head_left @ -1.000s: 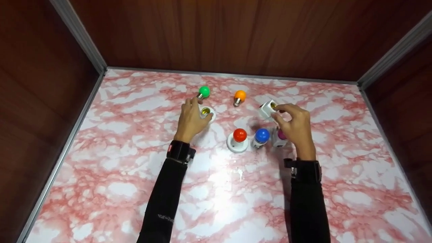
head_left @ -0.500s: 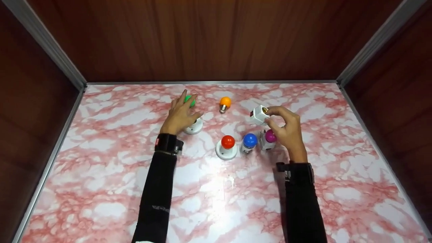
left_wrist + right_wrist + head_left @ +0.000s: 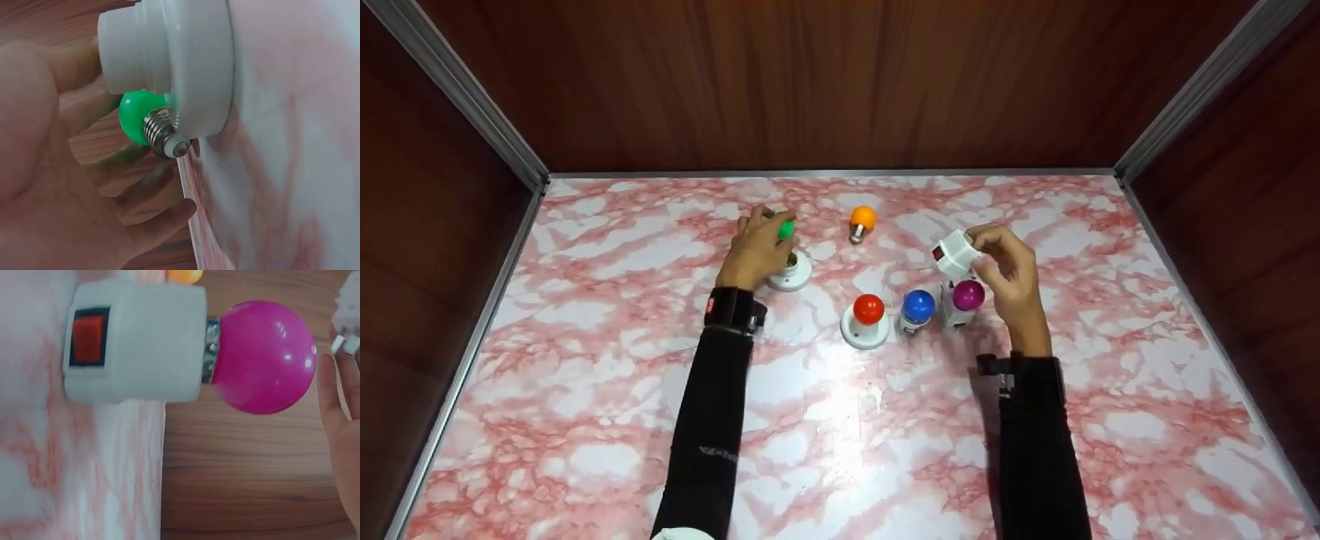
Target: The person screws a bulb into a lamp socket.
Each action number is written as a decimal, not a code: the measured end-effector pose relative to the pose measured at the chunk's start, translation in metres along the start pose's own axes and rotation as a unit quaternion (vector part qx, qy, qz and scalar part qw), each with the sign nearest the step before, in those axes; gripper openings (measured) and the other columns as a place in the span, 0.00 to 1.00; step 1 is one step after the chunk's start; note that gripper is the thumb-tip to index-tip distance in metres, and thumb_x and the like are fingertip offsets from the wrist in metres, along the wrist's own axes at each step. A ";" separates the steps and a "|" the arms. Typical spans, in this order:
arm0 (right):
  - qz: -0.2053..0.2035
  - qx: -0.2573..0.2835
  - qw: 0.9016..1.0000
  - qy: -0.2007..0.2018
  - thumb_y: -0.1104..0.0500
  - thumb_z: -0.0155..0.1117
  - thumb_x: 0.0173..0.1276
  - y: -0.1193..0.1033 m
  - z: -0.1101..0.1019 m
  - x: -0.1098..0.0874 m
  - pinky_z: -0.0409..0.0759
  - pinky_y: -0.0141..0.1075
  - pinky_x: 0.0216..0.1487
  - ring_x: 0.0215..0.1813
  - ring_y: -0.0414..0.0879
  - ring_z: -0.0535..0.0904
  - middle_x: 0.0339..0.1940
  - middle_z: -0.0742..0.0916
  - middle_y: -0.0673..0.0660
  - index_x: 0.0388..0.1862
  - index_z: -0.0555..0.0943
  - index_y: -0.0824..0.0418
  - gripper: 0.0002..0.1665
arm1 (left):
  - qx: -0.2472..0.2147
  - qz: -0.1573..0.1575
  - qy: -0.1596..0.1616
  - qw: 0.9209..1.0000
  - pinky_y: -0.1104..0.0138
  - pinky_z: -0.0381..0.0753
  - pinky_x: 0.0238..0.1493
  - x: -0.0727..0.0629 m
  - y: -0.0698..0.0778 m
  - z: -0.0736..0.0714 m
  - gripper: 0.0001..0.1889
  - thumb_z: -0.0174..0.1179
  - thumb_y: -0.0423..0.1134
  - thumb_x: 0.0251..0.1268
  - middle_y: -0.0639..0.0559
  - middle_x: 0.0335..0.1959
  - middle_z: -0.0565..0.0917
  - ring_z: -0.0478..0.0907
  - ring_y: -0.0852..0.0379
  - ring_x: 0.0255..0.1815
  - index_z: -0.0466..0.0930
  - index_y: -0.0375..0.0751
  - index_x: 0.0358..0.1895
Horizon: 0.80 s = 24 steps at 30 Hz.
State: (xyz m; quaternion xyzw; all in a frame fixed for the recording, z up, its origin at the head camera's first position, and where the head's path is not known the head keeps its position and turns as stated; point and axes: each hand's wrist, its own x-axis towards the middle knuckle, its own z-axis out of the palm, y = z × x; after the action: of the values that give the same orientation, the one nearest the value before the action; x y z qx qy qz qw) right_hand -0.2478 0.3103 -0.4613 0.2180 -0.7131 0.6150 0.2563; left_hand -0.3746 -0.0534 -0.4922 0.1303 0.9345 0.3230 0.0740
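My left hand [image 3: 754, 249] pinches a green light bulb [image 3: 786, 229] between thumb and fingers at the back left. In the left wrist view the bulb's silver screw base [image 3: 160, 128] points toward the table, partly behind a white round-based lamp socket [image 3: 202, 67]. That socket stands upright just in front of the hand, its opening upward. My right hand [image 3: 1012, 262] grips a white plug-in lamp socket [image 3: 958, 253] with a red switch, held tilted above the table. Its prongs [image 3: 344, 344] show in the right wrist view, where most of the socket is out of frame.
An orange bulb [image 3: 862, 219] lies at the back middle. Nearer stand a red bulb [image 3: 868, 308] on a round base, a blue bulb [image 3: 919, 306] and a magenta bulb [image 3: 968, 295], each in a white socket. Wood-patterned walls [image 3: 825, 90] enclose the marbled table [image 3: 607, 405].
My left hand, spread over the green bulb half a second ago, has closed on it and drawn it slightly nearer. My right hand has turned its socket, so the red switch faces up more.
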 end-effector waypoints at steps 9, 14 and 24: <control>0.028 0.067 0.997 0.029 0.73 0.47 0.54 -0.005 0.007 0.003 0.72 0.28 0.25 0.35 0.40 0.78 0.45 0.83 0.55 0.36 0.64 0.80 0.11 | 0.001 -0.017 0.064 0.998 0.44 0.81 0.70 -0.006 -0.007 -0.006 0.15 0.61 0.41 0.78 0.34 0.68 0.75 0.76 0.35 0.68 0.79 0.42 0.62; 0.012 0.060 0.998 0.031 0.74 0.46 0.55 -0.005 0.009 0.003 0.73 0.27 0.28 0.38 0.42 0.79 0.44 0.81 0.55 0.34 0.63 0.80 0.09 | 0.001 -0.019 0.079 0.997 0.46 0.83 0.66 -0.010 -0.014 -0.009 0.15 0.65 0.34 0.72 0.34 0.62 0.79 0.80 0.37 0.62 0.78 0.40 0.58; 0.028 0.074 0.997 -0.003 0.72 0.50 0.64 -0.006 0.010 0.003 0.82 0.29 0.39 0.46 0.45 0.84 0.46 0.85 0.56 0.39 0.69 0.69 0.04 | -0.029 0.005 0.122 0.992 0.46 0.84 0.65 -0.020 -0.011 -0.015 0.17 0.63 0.31 0.74 0.33 0.56 0.83 0.82 0.36 0.61 0.77 0.37 0.62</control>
State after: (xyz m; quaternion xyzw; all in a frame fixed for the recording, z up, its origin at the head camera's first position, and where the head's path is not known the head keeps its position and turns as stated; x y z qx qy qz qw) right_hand -0.2473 0.3000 -0.4560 0.2183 -0.6722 0.6723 0.2204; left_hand -0.3608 -0.0764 -0.4868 0.0922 0.9260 0.3642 -0.0383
